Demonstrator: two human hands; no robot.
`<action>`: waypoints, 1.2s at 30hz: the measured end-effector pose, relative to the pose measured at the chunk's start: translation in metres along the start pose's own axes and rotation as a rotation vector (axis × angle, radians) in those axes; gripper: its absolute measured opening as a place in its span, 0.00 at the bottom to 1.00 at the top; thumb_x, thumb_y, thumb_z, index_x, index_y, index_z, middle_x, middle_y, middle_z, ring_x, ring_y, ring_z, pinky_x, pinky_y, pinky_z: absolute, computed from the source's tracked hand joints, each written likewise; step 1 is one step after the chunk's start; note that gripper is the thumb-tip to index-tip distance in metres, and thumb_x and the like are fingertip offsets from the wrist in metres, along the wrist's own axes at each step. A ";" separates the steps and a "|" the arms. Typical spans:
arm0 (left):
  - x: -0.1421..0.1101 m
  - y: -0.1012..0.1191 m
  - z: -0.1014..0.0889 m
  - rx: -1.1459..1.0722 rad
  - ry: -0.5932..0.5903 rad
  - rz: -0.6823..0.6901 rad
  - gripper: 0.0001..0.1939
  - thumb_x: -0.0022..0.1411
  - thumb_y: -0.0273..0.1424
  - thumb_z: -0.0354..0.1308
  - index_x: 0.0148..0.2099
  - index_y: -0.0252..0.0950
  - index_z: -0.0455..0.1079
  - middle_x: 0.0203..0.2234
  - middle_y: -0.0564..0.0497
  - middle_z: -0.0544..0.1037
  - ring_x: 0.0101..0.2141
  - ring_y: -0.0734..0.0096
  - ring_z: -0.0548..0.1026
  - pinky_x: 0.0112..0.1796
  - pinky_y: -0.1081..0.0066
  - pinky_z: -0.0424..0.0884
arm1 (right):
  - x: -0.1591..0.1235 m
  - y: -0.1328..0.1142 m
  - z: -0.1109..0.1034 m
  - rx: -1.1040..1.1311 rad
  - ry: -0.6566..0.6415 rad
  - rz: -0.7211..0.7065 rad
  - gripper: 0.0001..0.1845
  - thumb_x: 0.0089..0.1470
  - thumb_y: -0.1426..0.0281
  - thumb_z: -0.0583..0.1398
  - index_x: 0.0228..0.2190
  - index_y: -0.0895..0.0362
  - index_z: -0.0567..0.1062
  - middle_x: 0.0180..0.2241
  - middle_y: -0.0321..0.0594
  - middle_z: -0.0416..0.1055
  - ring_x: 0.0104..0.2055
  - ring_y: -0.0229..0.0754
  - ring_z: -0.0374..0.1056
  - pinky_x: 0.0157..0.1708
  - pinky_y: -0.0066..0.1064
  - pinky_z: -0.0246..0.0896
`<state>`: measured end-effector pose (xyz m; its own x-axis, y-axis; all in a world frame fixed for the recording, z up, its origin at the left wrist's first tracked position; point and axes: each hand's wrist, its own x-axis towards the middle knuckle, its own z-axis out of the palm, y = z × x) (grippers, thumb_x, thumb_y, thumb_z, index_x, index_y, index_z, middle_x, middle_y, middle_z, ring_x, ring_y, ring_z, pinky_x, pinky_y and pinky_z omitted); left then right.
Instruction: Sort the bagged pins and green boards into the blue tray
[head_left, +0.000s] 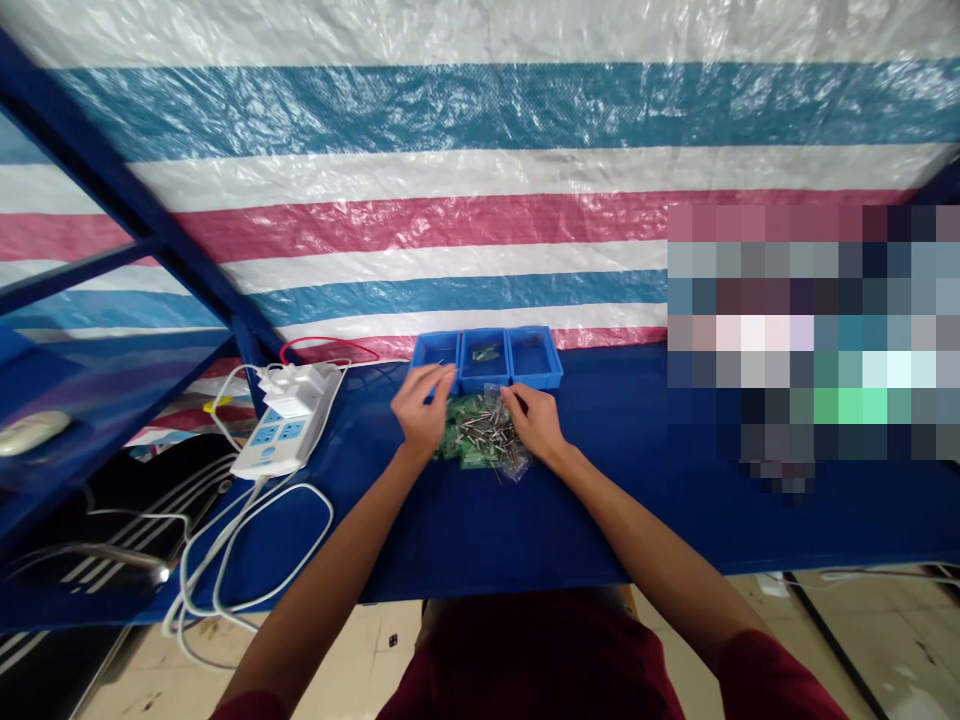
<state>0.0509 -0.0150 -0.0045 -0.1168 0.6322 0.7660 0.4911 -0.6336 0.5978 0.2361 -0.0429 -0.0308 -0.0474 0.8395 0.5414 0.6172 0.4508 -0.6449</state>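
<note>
A pile of green pieces (pixel 472 462) and thin metal screw-like parts (pixel 491 428) lies on the blue tabletop between my hands, with clear plastic (pixel 516 462) at its right side. My left hand (pixel 421 408) is at the front of the left blue bin (pixel 436 345). Its thumb and fingers are pinched together, and whatever is in them is too small to name. At the pile's upper right edge, my right hand (pixel 537 420) is closed, fingertips by the plastic and metal parts. What it grips is hidden.
The middle blue bin (pixel 484 375) holds a few small green pieces; the right blue bin (pixel 534 380) stands beside it. To the left lie a white power strip (pixel 281 440) with plugged-in adapters and looped white cables (pixel 330 510). Striped plastic sheeting (pixel 420 220) hangs behind. The right side is pixelated.
</note>
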 end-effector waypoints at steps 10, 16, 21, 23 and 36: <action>0.022 -0.050 -0.008 0.508 -0.300 0.125 0.11 0.64 0.35 0.55 0.41 0.38 0.76 0.49 0.42 0.73 0.53 0.50 0.66 0.49 0.53 0.61 | 0.002 -0.001 -0.002 -0.079 -0.039 0.008 0.19 0.63 0.62 0.50 0.27 0.57 0.73 0.23 0.36 0.70 0.25 0.36 0.64 0.28 0.27 0.53; 0.013 -0.032 -0.003 0.329 -0.337 0.297 0.13 0.67 0.35 0.51 0.35 0.38 0.74 0.38 0.46 0.77 0.44 0.60 0.70 0.47 0.61 0.62 | 0.003 -0.003 -0.003 -0.269 -0.244 0.026 0.13 0.53 0.59 0.63 0.35 0.55 0.76 0.34 0.39 0.73 0.30 0.39 0.67 0.29 0.28 0.54; 0.007 -0.025 0.002 0.243 -0.494 0.306 0.20 0.70 0.37 0.44 0.28 0.37 0.68 0.26 0.49 0.75 0.35 0.64 0.70 0.41 0.64 0.61 | 0.001 -0.001 0.001 -0.298 -0.296 -0.011 0.08 0.55 0.62 0.62 0.32 0.55 0.75 0.33 0.39 0.72 0.32 0.39 0.68 0.28 0.28 0.54; 0.005 -0.024 0.003 0.239 -0.529 0.285 0.23 0.70 0.39 0.42 0.25 0.37 0.64 0.21 0.51 0.71 0.30 0.67 0.69 0.38 0.65 0.60 | 0.001 0.000 0.002 -0.294 -0.299 -0.025 0.08 0.56 0.63 0.62 0.32 0.55 0.75 0.33 0.39 0.72 0.33 0.39 0.67 0.28 0.28 0.54; 0.000 -0.021 0.004 0.177 -0.578 0.271 0.18 0.69 0.34 0.44 0.32 0.37 0.72 0.30 0.48 0.79 0.37 0.65 0.75 0.42 0.65 0.63 | 0.000 -0.001 0.003 -0.360 -0.316 -0.017 0.10 0.56 0.61 0.61 0.36 0.55 0.74 0.39 0.41 0.70 0.35 0.41 0.69 0.30 0.30 0.57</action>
<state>0.0443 0.0003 -0.0179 0.4888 0.6299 0.6035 0.5784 -0.7519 0.3163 0.2330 -0.0429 -0.0316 -0.2621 0.9092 0.3235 0.8446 0.3783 -0.3789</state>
